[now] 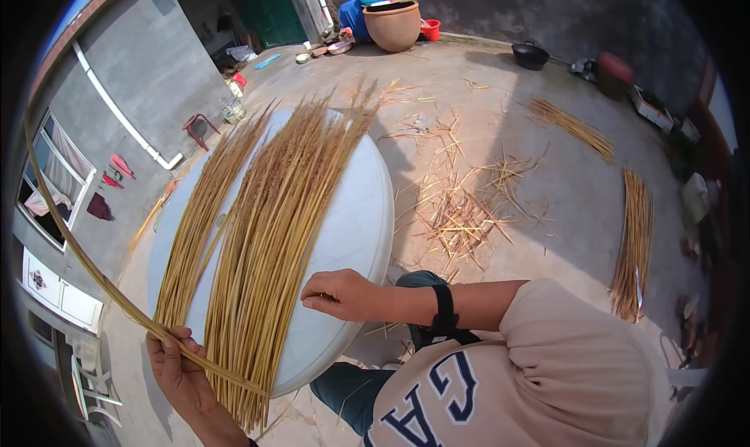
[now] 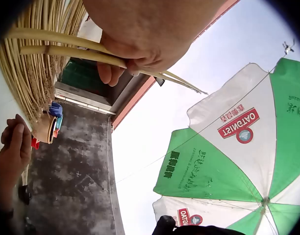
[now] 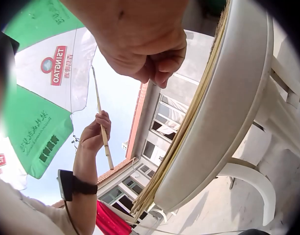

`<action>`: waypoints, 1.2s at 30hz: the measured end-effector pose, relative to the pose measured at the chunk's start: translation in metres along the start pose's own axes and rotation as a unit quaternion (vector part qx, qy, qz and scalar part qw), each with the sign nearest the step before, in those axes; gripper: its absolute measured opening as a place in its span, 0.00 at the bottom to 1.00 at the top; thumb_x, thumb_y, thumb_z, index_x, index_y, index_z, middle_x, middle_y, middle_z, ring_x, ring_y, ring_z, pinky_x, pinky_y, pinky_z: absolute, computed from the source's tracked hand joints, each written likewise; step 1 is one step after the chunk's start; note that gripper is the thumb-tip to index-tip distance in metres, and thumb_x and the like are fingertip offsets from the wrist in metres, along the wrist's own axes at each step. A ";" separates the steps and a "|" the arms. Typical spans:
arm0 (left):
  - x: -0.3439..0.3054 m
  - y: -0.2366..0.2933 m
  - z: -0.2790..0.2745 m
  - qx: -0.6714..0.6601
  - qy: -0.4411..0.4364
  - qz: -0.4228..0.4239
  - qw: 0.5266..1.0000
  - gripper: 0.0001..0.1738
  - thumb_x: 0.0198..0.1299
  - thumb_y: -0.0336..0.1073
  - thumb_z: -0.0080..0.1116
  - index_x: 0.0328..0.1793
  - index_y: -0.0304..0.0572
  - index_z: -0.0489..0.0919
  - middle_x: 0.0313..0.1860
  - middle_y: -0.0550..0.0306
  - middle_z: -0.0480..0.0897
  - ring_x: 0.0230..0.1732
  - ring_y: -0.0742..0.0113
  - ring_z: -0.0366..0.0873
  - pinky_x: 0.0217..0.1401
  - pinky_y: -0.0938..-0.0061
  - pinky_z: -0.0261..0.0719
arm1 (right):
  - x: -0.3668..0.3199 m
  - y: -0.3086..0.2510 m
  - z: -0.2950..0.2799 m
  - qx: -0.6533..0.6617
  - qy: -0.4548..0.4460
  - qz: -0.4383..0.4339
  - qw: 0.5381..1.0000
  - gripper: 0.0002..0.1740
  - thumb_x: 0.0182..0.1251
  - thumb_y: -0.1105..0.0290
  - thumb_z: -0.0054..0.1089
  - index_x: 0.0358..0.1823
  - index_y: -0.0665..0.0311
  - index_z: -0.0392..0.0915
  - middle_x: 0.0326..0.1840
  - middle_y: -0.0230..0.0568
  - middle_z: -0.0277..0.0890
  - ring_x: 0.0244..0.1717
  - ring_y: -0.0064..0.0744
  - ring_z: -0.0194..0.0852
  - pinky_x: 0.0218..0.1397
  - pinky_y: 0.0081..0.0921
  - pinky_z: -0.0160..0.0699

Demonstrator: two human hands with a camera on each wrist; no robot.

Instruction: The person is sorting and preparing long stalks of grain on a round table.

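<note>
My left hand (image 1: 180,369) grips long pale stalks (image 1: 103,281) near their thick lower end. In the left wrist view two stalks (image 2: 74,55) pass under the fingers, their thin ends reaching out past the hand. Their cut ends lie over the butts of a wide spread of seed-headed stalks (image 1: 266,205) on the round white table (image 1: 358,205). A narrower row of similar stalks (image 1: 203,197) lies to its left. Over the table's near right side hangs my right hand (image 1: 340,295), fingers loosely curled and holding nothing.
Straw scraps (image 1: 461,220) litter the ground beyond the table. Two tied-looking bundles lie at right, one of them upright in view (image 1: 631,244). A large clay pot (image 1: 393,29) stands by the far wall, a small red stool (image 1: 201,130) left of the table. A green-and-white umbrella (image 2: 218,166) spreads overhead.
</note>
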State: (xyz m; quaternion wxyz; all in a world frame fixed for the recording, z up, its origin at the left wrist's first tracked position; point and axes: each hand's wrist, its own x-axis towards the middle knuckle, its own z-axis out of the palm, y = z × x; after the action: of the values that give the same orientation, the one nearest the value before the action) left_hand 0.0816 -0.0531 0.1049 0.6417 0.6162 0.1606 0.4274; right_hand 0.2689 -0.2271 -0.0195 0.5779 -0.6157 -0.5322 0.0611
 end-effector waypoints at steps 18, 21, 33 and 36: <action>0.026 -0.142 0.074 -0.228 -0.069 -0.008 0.971 0.11 0.61 0.35 0.52 0.47 0.41 0.69 0.33 0.48 0.79 0.28 0.63 0.78 0.34 0.70 0.81 | -0.005 0.035 0.021 -0.076 -0.021 0.083 0.993 0.13 0.66 0.62 0.47 0.34 0.65 0.72 0.30 0.49 0.72 0.35 0.48 0.72 0.39 0.40 0.69; 0.029 -0.144 0.073 -0.233 -0.053 -0.013 0.971 0.10 0.62 0.36 0.52 0.47 0.41 0.69 0.33 0.48 0.79 0.28 0.63 0.78 0.34 0.70 0.80 | 0.000 0.036 0.017 -0.077 -0.035 0.108 0.991 0.12 0.65 0.63 0.47 0.36 0.65 0.71 0.31 0.50 0.73 0.35 0.50 0.72 0.39 0.41 0.70; 0.013 -0.136 0.053 -0.157 0.026 -0.108 0.981 0.07 0.60 0.34 0.55 0.40 0.42 0.70 0.30 0.50 0.79 0.29 0.64 0.79 0.33 0.72 0.81 | 0.025 0.045 0.011 0.067 -0.192 0.114 0.973 0.10 0.61 0.64 0.53 0.34 0.63 0.71 0.18 0.43 0.72 0.22 0.38 0.74 0.28 0.30 0.71; -0.008 -0.141 0.049 -0.125 0.050 -0.127 0.983 0.08 0.60 0.34 0.54 0.41 0.40 0.70 0.29 0.50 0.79 0.27 0.63 0.79 0.32 0.73 0.81 | 0.022 0.041 0.009 0.069 -0.224 0.069 0.970 0.10 0.61 0.65 0.54 0.33 0.65 0.73 0.17 0.39 0.71 0.20 0.30 0.72 0.26 0.24 0.68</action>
State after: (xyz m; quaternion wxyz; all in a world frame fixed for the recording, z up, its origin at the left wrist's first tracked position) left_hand 0.1619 -0.0736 -0.0192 0.7539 0.4837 0.2151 0.3892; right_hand 0.2966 -0.1956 -0.0426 0.4797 -0.5798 -0.5990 0.2738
